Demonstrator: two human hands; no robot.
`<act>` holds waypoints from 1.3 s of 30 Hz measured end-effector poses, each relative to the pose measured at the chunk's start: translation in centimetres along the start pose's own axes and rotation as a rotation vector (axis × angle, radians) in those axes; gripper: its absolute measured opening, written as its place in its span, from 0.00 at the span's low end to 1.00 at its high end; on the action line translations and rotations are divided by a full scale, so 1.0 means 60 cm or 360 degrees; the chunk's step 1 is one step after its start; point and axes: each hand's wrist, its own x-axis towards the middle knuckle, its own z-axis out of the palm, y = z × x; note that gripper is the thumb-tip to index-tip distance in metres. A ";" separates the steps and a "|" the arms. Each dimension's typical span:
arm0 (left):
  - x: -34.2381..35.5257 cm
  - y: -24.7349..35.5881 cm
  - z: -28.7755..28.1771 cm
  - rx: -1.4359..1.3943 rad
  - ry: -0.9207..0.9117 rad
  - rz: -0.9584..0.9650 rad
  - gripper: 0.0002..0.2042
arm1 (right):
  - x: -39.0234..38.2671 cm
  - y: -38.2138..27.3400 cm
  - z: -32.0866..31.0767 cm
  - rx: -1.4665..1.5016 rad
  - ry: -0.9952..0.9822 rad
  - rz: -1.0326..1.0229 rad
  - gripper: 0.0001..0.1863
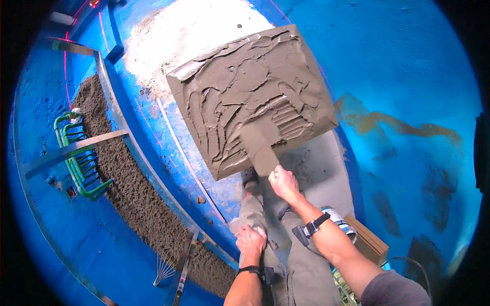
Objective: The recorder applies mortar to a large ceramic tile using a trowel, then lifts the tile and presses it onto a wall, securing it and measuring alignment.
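Note:
A square tile [240, 76] lies in front of me, its upper face coated with wet grey mortar in thick, uneven swirls. Combed ridges run across part of the coat near its right side. My right hand [284, 183] grips a mortar-smeared trowel [263, 153], blurred by motion, with its blade against the coat at the tile's near part. Down by my knee, my left hand [250, 240] is closed with its fingers curled. A whitish bit shows at its fingers, but what it is stays hidden.
Left of me, a metal straightedge frame [109, 97] borders a strip of rough brown mortar [122, 188]. Green pipes [81, 153] stand beside it. A thin white strip [186, 163] lies on the blue floor. Near my right forearm are a bucket [339, 224] and a cardboard box [367, 239].

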 end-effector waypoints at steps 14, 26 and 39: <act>-0.019 0.004 0.008 -0.0053 0.0135 0.0005 0.21 | 0.002 0.080 0.045 0.1181 0.0247 0.0298 0.09; -0.004 -0.004 0.004 -0.0065 0.0072 0.0013 0.23 | 0.140 -0.037 -0.061 -0.1257 0.0350 -0.1392 0.08; 0.012 -0.007 -0.025 -0.0205 -0.0070 -0.0094 0.24 | 0.169 -0.176 0.070 0.0321 0.0153 -0.0382 0.19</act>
